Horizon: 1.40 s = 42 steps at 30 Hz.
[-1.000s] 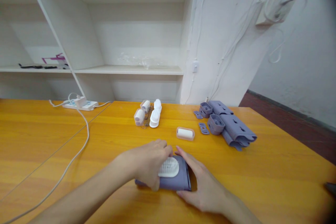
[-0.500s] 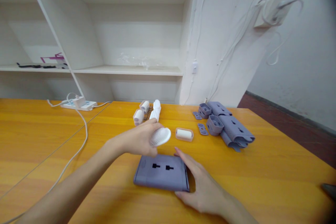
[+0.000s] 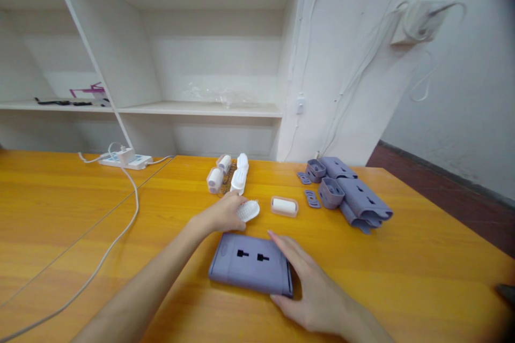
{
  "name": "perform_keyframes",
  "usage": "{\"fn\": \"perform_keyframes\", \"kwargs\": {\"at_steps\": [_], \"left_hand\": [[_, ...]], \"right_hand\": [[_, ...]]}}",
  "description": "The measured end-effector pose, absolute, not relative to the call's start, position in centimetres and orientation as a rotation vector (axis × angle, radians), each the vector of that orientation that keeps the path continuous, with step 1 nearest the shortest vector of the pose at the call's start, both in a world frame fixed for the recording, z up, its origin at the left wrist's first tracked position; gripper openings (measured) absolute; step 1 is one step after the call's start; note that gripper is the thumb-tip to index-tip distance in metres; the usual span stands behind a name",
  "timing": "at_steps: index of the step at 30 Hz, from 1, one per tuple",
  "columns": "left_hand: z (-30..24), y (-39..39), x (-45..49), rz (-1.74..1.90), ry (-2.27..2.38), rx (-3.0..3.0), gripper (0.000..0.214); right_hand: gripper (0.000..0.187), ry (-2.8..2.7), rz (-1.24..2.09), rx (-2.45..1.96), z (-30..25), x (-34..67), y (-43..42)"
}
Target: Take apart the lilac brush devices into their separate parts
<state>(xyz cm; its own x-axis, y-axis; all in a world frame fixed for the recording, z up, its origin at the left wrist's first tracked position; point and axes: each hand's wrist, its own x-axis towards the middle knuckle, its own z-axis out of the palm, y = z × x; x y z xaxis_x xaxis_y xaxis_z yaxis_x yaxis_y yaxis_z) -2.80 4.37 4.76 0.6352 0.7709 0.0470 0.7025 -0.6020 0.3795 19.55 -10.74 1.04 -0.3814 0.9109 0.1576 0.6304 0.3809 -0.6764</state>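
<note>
My left hand (image 3: 230, 211) is closed on a white oval part with a ridged face (image 3: 248, 210), just beyond a purple-grey plastic housing (image 3: 251, 266). The housing lies on the table with two dark keyhole-shaped slots facing up. My right hand (image 3: 308, 284) grips the housing's right end, thumb at the near edge and fingers at the far edge. Behind the left hand lie more white ridged oval parts (image 3: 238, 179). Near them a white roller in a clear pinkish case (image 3: 284, 206) rests by itself.
Two similar cased rollers (image 3: 215, 178) and some small dark springs (image 3: 227, 178) lie farther back. Purple-grey housings (image 3: 364, 198), cups (image 3: 331, 193) and flat plates (image 3: 312, 199) are grouped at the right. A power strip (image 3: 126, 158) with a white cable (image 3: 134, 198) sits at the left.
My left hand has moved down and away toward the tabletop with the white oval part, which now shows its ridges. The right hand stays on the housing. The view has shifted slightly.
</note>
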Motion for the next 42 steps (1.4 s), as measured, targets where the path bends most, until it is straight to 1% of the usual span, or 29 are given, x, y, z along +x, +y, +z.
{"fn": "perform_keyframes", "kwargs": {"at_steps": [6, 8, 10, 13, 17, 19, 21, 25, 27, 29, 33, 35, 37, 39, 42], "left_hand": [[2.9, 5.6, -0.3, 0.395, 1.226, 2.525, 0.049], [2.6, 5.3, 0.0, 0.537, 1.25, 2.512, 0.058], [2.7, 4.6, -0.1, 0.712, 1.237, 2.473, 0.061], [3.1, 2.7, -1.1, 0.851, 1.196, 2.353, 0.054], [3.1, -0.8, -3.6, 0.9, 1.259, 2.19, 0.044], [2.6, -2.5, -4.7, 0.899, 1.319, 2.176, 0.045], [2.1, -3.7, -5.5, 0.789, 1.26, 2.215, 0.053], [1.8, -4.1, -6.4, 0.65, 1.101, 2.239, 0.091], [1.9, -3.7, -6.8, 0.623, 1.065, 2.215, 0.102], [2.1, -3.3, -7.2, 0.595, 1.043, 2.212, 0.101], [2.5, -3.6, -6.8, 0.702, 0.998, 2.247, 0.082], [2.7, -4.3, -5.9, 0.817, 0.961, 2.246, 0.077], [2.7, -5.2, -4.8, 0.914, 0.958, 2.21, 0.078], [2.5, -6.0, -3.7, 0.996, 0.999, 2.139, 0.076], [1.7, -6.8, -2.6, 1.014, 1.005, 1.941, 0.08]], "right_hand": [[0.092, -2.144, 0.709, -1.316, 1.0, 19.6, -10.8], [0.091, -2.142, 0.699, -1.322, 0.9, 19.7, -10.8], [0.089, -2.134, 0.682, -1.33, 0.8, 19.7, -10.7], [0.087, -2.117, 0.661, -1.346, 0.7, 19.8, -10.6], [0.086, -2.086, 0.677, -1.365, 0.8, 19.7, -10.4], [0.086, -2.06, 0.683, -1.367, 0.8, 19.7, -10.3], [0.084, -2.021, 0.683, -1.37, 0.7, 19.7, -10.4], [0.08, -1.943, 0.672, -1.374, 0.5, 20.1, -10.2], [0.079, -1.931, 0.672, -1.379, 0.5, 20.4, -10.1], [0.08, -1.941, 0.667, -1.378, 0.6, 20.7, -10.0], [0.075, -1.919, 0.603, -1.312, 0.6, 20.6, -10.2], [0.078, -1.757, 0.56, -1.257, 0.6, 20.2, -10.4], [0.084, -1.529, 0.565, -1.241, 0.6, 19.6, -10.6], [0.084, -1.331, 0.671, -1.252, 0.6, 19.1, -10.5], [0.073, -1.109, 0.875, -1.221, 0.8, 18.4, -10.2]]}}
